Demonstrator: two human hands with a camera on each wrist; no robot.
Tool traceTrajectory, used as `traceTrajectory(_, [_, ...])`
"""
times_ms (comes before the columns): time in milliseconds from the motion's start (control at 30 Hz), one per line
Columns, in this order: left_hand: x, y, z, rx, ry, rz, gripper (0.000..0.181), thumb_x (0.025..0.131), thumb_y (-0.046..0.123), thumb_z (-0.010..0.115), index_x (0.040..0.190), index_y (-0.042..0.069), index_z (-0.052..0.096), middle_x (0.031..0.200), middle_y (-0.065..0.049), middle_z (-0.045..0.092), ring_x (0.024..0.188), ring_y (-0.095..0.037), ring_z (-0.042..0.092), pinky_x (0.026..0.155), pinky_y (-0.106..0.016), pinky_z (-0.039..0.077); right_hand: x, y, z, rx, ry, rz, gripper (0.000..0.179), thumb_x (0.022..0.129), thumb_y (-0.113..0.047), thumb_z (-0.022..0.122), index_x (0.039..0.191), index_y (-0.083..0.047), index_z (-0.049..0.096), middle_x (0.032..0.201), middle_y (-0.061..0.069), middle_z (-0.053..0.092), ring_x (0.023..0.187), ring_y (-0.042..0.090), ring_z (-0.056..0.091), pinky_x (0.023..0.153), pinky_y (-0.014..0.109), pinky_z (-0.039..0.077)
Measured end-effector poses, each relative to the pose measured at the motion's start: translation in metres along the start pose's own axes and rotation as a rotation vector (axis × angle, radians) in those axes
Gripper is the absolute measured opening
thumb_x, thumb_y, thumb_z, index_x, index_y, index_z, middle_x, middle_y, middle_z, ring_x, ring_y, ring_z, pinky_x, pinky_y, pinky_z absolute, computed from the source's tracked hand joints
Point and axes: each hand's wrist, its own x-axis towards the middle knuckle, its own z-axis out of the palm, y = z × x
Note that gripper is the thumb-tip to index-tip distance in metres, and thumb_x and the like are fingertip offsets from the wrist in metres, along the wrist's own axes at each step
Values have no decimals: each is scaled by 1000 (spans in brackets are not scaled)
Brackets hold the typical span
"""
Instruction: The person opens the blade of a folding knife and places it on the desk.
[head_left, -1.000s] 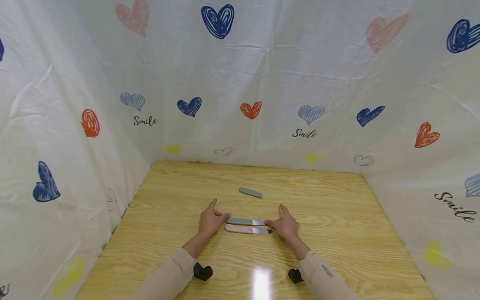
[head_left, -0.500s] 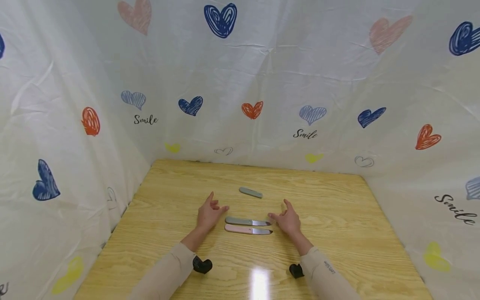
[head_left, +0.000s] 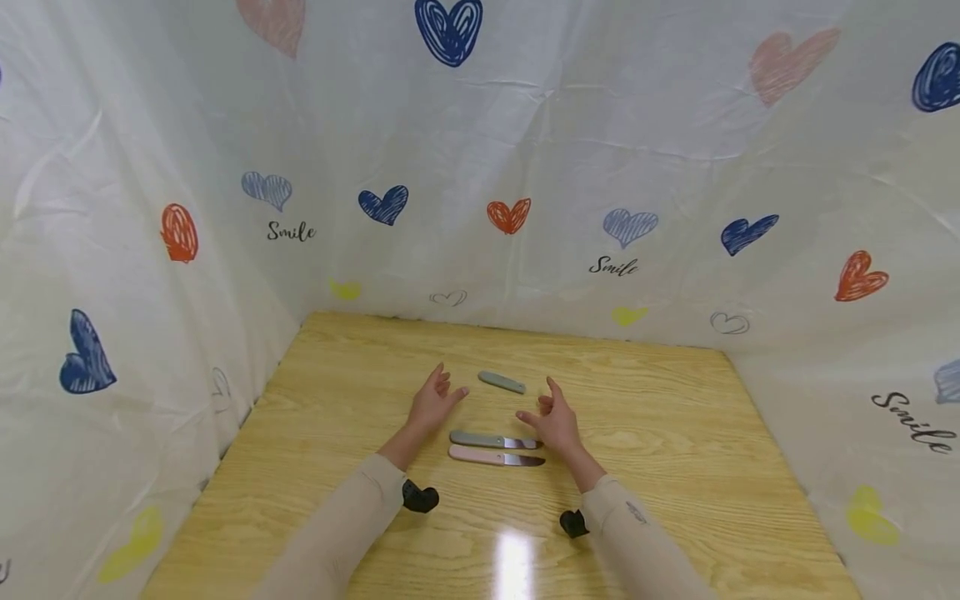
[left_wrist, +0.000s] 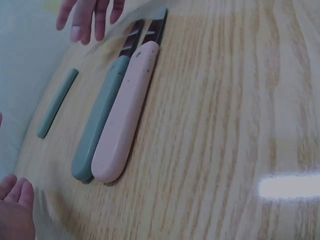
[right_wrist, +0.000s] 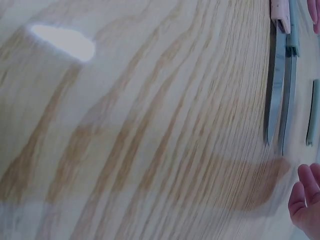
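Two unfolded knives lie side by side on the wooden table, blades toward the right. The green-handled knife is the farther one, and the pink-handled knife lies just nearer the person. Beyond them rests a folded green knife, with no blade showing. My left hand hovers left of the folded knife, its fingers relaxed and holding nothing. Opposite it, my right hand is close above the blade tips, thumb and fingers apart and holding nothing. In the left wrist view both open knives show full length.
The wooden table ends at a white curtain printed with hearts, which hangs behind and along both sides. A bright light reflection shows near the front of the tabletop.
Both hands have left the green-handled open knife, first drawing apart, then moving forward and inward toward the folded knife. The knives stay where they lie, while the head view tilts slightly.
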Motion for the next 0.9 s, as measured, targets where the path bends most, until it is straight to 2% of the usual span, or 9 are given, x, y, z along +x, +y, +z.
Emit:
traceTrajectory(200, [14,2,8,-44,-42,-48,76,93,25,65,154,6,23,150,-20,40,138,-38,39,114,-49,34,9,-2,9,26,-7,9,94,84,-27,76,155,-10,17,141,27,48,127,42,49,102,54,45])
traceTrajectory(467, [20,7,15,-67,-108,-91,84,90,26,69,155,10,18,155,-19,31,142,-38,31,115,-53,32,10,-5,23,68,-65,13,100,85,-28,75,156,-9,7,148,31,36,135,45,39,106,57,41])
traceTrajectory(700, [25,0,19,-49,-176,-22,92,89,22,70,157,10,9,159,-20,22,146,-38,24,119,-51,24,13,-7,23,109,-87,-26,108,83,-20,77,156,-12,-2,154,30,27,141,44,31,112,57,34])
traceTrajectory(900, [35,-4,24,-130,-221,2,93,90,19,69,157,10,5,159,-25,18,147,-39,21,120,-49,21,19,-5,21,125,-95,-18,106,86,-16,73,156,-15,-5,156,28,24,142,43,31,113,57,31])
